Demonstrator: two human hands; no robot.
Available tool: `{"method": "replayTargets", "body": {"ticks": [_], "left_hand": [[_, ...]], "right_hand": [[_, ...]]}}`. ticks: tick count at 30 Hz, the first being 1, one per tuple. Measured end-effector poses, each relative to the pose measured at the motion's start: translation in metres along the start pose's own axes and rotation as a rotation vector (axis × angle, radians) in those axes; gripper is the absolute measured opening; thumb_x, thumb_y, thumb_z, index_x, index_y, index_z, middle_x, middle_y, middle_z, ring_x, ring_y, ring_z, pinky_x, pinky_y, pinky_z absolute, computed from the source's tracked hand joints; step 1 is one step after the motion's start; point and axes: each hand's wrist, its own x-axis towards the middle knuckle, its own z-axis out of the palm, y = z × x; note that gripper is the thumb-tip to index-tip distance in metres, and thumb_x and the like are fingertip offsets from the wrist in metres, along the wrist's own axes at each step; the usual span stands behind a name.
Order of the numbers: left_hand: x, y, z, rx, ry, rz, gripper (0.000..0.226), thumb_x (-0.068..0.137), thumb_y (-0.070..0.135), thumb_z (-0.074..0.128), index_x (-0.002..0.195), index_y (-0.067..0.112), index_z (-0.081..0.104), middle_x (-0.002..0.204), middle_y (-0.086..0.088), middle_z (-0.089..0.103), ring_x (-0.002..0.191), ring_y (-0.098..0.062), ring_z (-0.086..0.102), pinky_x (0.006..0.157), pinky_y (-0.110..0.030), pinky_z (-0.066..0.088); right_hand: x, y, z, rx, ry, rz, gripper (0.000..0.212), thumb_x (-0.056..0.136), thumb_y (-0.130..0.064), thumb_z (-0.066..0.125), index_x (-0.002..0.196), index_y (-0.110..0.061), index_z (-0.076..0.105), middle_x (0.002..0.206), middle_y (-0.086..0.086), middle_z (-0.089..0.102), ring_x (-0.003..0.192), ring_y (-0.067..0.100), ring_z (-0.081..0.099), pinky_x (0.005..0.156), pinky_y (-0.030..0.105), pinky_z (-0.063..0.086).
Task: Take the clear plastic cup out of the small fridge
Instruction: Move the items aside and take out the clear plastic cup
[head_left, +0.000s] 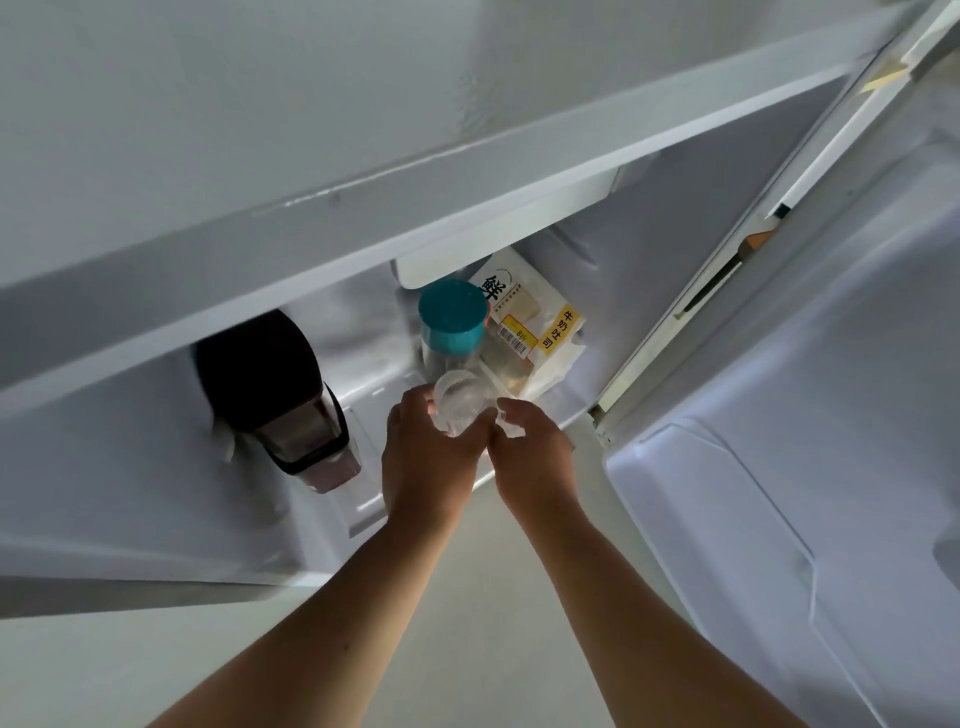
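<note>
The clear plastic cup (458, 401) sits at the front edge of the small fridge's lower compartment (363, 395), its open mouth facing me. My left hand (431, 457) wraps around the cup from the left and below. My right hand (530, 452) presses against the cup's right side, fingers curled, with a bit of clear plastic showing at its fingertips. Both hands touch each other under the cup.
Right behind the cup stands a jar with a teal lid (453, 317). A packaged bread bag (530, 322) with a yellow label lies to the right of it. A dark jug (270, 384) stands at the left. The open fridge door (805, 415) is on the right.
</note>
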Motion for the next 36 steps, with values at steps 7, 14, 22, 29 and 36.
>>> {"method": "replayTargets", "body": {"ticks": [7,14,22,29,36], "left_hand": [[0.003,-0.004,0.009,0.043,-0.079,0.024,0.075,0.075,0.066,0.079,0.134,0.027,0.054,0.125,0.002,0.061,0.100,-0.018,0.065,0.076,-0.027,0.046],[0.004,0.002,0.015,0.031,-0.080,0.076,0.071,0.081,0.055,0.081,0.140,0.029,0.053,0.131,-0.001,0.060,0.114,-0.022,0.064,0.084,-0.028,0.045],[0.006,0.002,0.017,0.004,-0.113,0.119,0.075,0.081,0.061,0.077,0.144,0.032,0.049,0.142,0.000,0.057,0.123,-0.020,0.061,0.099,-0.037,0.053],[0.001,-0.011,0.016,-0.013,-0.129,0.067,0.081,0.077,0.065,0.078,0.145,0.032,0.048,0.143,0.002,0.054,0.118,-0.021,0.065,0.096,-0.046,0.058],[-0.024,-0.012,-0.017,-0.276,0.115,-0.092,0.031,0.083,0.065,0.063,0.092,0.035,0.060,0.090,0.012,0.070,0.078,-0.004,0.065,0.071,-0.030,0.054]], "right_hand": [[0.005,0.011,-0.002,-0.092,0.005,-0.007,0.033,0.099,-0.035,0.066,0.133,-0.035,0.069,0.137,-0.009,0.069,0.123,0.013,0.064,0.098,0.029,0.050],[0.006,0.012,-0.002,-0.134,-0.013,-0.035,0.043,0.101,-0.039,0.066,0.144,-0.036,0.060,0.145,-0.005,0.062,0.117,0.017,0.067,0.099,0.039,0.058],[0.005,0.010,-0.008,-0.136,-0.006,0.028,0.057,0.097,-0.052,0.067,0.148,-0.033,0.051,0.149,-0.004,0.059,0.118,0.020,0.068,0.098,0.048,0.060],[0.002,0.016,-0.007,-0.095,0.009,-0.002,0.053,0.094,-0.051,0.072,0.142,-0.034,0.056,0.139,-0.008,0.065,0.101,0.013,0.072,0.087,0.032,0.061],[-0.032,-0.021,-0.014,-0.046,0.126,-0.286,0.010,0.085,-0.035,0.057,0.093,-0.032,0.060,0.084,-0.013,0.065,0.078,0.008,0.062,0.063,0.020,0.046]]}}
